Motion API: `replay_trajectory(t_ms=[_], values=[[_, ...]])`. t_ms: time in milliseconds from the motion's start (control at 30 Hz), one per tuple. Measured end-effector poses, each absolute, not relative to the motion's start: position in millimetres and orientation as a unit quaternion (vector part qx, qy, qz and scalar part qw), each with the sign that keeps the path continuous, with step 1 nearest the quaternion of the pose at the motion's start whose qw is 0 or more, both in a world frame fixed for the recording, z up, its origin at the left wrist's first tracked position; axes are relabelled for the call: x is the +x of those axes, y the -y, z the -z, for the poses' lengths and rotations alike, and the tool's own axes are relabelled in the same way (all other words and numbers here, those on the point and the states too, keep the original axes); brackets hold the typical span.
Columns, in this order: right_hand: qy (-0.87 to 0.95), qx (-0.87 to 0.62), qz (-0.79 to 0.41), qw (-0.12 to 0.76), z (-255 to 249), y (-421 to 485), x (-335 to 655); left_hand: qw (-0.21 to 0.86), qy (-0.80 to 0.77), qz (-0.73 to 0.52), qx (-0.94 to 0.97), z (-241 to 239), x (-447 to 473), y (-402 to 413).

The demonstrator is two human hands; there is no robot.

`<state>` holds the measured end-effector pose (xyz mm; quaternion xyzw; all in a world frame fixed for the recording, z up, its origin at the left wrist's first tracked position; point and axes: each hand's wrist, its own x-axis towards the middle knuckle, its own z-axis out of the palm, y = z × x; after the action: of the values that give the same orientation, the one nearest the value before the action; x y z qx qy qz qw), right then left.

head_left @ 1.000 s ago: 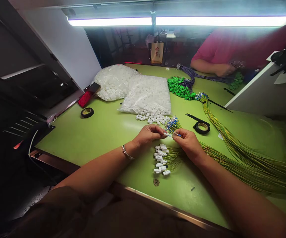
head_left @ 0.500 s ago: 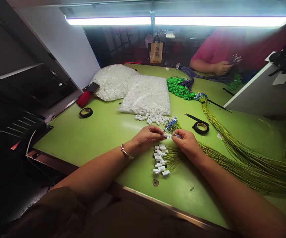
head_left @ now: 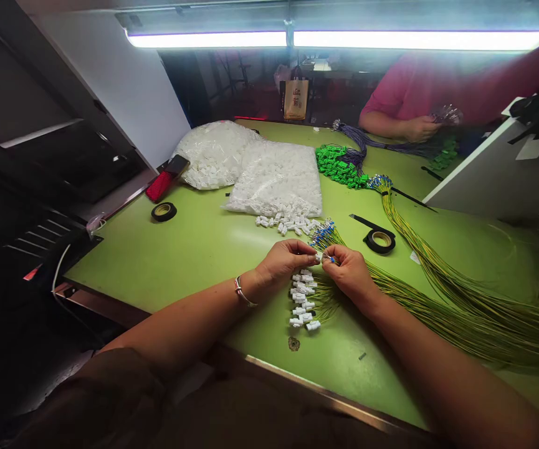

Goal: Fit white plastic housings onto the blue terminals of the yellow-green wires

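Between thumb and fingers, my left hand (head_left: 288,260) pinches a small white connector housing (head_left: 318,257). Facing it, my right hand (head_left: 348,268) is closed on thin wires with blue-and-silver terminals (head_left: 330,258), and the terminal end meets the housing; how deep it sits is hidden by the fingers. Below my hands lies a column of white housings (head_left: 303,299) with yellow-green wires running to the right. Just behind my fingers is the blue-tipped end of a wire bundle (head_left: 324,232), which stretches right beneath my right forearm.
Clear bags of white housings (head_left: 276,178) lie at the back, loose housings (head_left: 288,223) spilling in front. Black tape rolls (head_left: 379,240) (head_left: 163,212) flank the work. Green connectors (head_left: 339,165) and another wire bundle (head_left: 407,227) lie right. A co-worker's hand (head_left: 421,128) holds wires across the table.
My two hands have come closer together, and the gap between the white housing and the blue terminal has closed. The co-worker's wire ends have shifted slightly.
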<state>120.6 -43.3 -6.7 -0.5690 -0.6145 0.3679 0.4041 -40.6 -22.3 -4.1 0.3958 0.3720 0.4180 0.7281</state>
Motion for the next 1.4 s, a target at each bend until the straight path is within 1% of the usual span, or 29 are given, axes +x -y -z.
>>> replay_trajectory(t_ms=[100,200,267,333,367,400,467,533,567,600,667,733,800,867,967,1067,1233,1300,1400], values=[[0.622,-0.554,-0.378,0.404,6,43,122,0.708,-0.384,-0.389,0.448,5,-44,19],[0.602,-0.548,-0.404,0.418,6,42,125,0.666,-0.383,-0.314,0.558,0,-52,20],[0.565,-0.555,-0.424,0.438,7,42,126,0.645,-0.338,-0.227,0.646,-7,-59,24],[0.537,-0.564,-0.440,0.447,7,42,126,0.631,-0.261,-0.144,0.716,-15,-66,27],[0.533,-0.568,-0.441,0.445,7,42,126,0.619,-0.232,-0.129,0.739,-18,-69,27],[0.535,-0.571,-0.438,0.442,7,42,125,0.598,-0.229,-0.144,0.755,-20,-71,25],[0.547,-0.572,-0.418,0.445,7,42,123,0.507,-0.313,-0.245,0.764,-19,-75,15],[0.562,-0.566,-0.395,0.456,7,42,123,0.352,-0.455,-0.350,0.739,-13,-77,-2],[0.570,-0.564,-0.386,0.456,8,42,122,0.276,-0.506,-0.367,0.731,-9,-77,-11],[0.580,-0.563,-0.380,0.449,8,42,123,0.219,-0.533,-0.360,0.734,-4,-77,-19],[0.601,-0.566,-0.369,0.427,10,42,123,0.148,-0.543,-0.315,0.764,4,-75,-30],[0.612,-0.573,-0.355,0.413,12,42,124,0.111,-0.539,-0.267,0.791,10,-73,-35],[0.609,-0.580,-0.348,0.415,13,42,124,0.098,-0.535,-0.245,0.803,12,-73,-35],[0.599,-0.583,-0.355,0.418,13,42,125,0.117,-0.524,-0.252,0.805,12,-76,-34],[0.587,-0.578,-0.381,0.419,10,42,124,0.182,-0.528,-0.292,0.776,11,-82,-32],[0.582,-0.574,-0.382,0.431,7,42,124,0.305,-0.543,-0.330,0.709,7,-81,-26],[0.613,-0.570,-0.344,0.427,7,44,124,0.547,-0.479,-0.368,0.580,-3,-64,0],[0.621,-0.567,-0.337,0.423,8,44,124,0.619,-0.453,-0.367,0.527,-4,-58,8],[0.625,-0.572,-0.333,0.414,9,44,125,0.694,-0.422,-0.360,0.459,-3,-54,15]])
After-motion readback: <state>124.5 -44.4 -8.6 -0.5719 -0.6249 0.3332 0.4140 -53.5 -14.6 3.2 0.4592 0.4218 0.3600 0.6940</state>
